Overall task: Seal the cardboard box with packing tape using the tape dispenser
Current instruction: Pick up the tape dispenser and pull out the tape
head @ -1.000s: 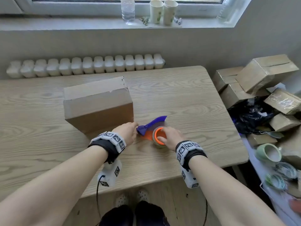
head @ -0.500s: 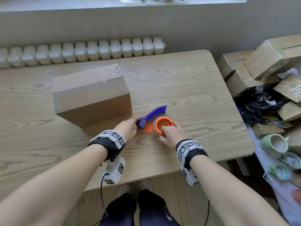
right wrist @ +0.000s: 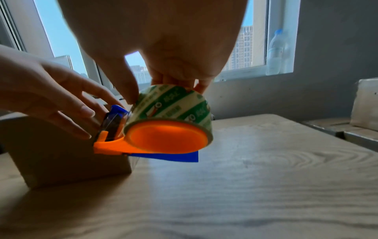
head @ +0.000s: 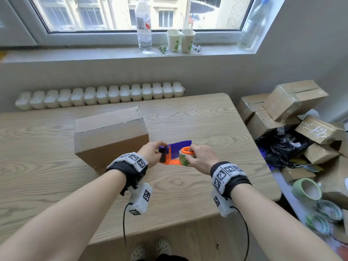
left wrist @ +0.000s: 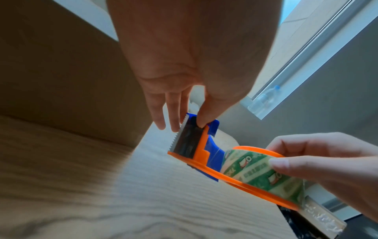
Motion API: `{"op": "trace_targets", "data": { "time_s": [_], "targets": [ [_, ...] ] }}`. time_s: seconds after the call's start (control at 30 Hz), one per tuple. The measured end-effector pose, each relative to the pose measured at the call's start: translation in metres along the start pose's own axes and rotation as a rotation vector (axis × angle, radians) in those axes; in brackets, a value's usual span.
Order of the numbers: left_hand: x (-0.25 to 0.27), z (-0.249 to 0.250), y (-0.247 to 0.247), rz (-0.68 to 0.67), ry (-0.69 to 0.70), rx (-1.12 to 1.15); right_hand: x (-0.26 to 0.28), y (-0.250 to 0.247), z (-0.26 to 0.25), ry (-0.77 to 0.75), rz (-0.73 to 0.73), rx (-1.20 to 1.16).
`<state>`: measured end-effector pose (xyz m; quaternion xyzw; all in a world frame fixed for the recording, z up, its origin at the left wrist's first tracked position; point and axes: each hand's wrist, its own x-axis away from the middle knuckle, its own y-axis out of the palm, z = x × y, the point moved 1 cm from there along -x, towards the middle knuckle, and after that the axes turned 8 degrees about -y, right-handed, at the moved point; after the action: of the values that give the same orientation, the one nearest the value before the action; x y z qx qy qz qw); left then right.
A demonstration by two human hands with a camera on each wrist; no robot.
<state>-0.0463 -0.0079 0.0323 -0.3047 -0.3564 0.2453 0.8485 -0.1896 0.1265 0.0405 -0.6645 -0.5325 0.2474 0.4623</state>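
Fingers: the left hand (head: pixel 151 153) is pinching the cutter end of the tape dispenser (head: pixel 174 155) between thumb and fingertips (left wrist: pixel 174 124), with the other fingers hanging straight beside the serrated blade (left wrist: pixel 177 134); the right hand (head: pixel 202 158) is gripping the tape roll (right wrist: pixel 174 105) from above, thumb and fingers curling round its printed green-and-white face.
Hand pose: both forearms are reaching forward over the table (head: pixel 207 129), wrists level, each wearing a black band with checkered markers; the two hands are holding the dispenser between them, clear of the tabletop.
Dispenser: the orange frame is lying roughly flat, its blue guard (right wrist: pixel 175 157) showing beneath and behind the roll, blade end pointing toward the person's left.
Cardboard box: the cardboard box (head: pixel 110 136) is sitting on the table just beside the left hand, one top flap standing slightly raised at the far edge; the dispenser is hanging near its right front corner, apart from it.
Surroundings: a white radiator (head: pixel 99 96) is running along the wall behind the table; a water bottle (head: pixel 143 25) and two paper cups (head: pixel 180 42) are standing on the windowsill; taped boxes (head: pixel 293 102), a black bag (head: pixel 282 146) and spare tape rolls (head: pixel 307 189) are piling up to the right of the table.
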Motion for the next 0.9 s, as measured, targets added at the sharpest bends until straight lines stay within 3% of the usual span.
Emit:
{"op": "trace_targets", "data": {
  "time_s": [0.37, 0.9],
  "targets": [
    [0.028, 0.043, -0.091, 0.102, 0.173, -0.018, -0.023, -0.089, -0.055, -0.041, 0.076, -0.174],
    [0.030, -0.014, -0.191, 0.241, 0.186, -0.243, -0.092, -0.084, -0.159, -0.111, 0.081, 0.002]
  ]
}}
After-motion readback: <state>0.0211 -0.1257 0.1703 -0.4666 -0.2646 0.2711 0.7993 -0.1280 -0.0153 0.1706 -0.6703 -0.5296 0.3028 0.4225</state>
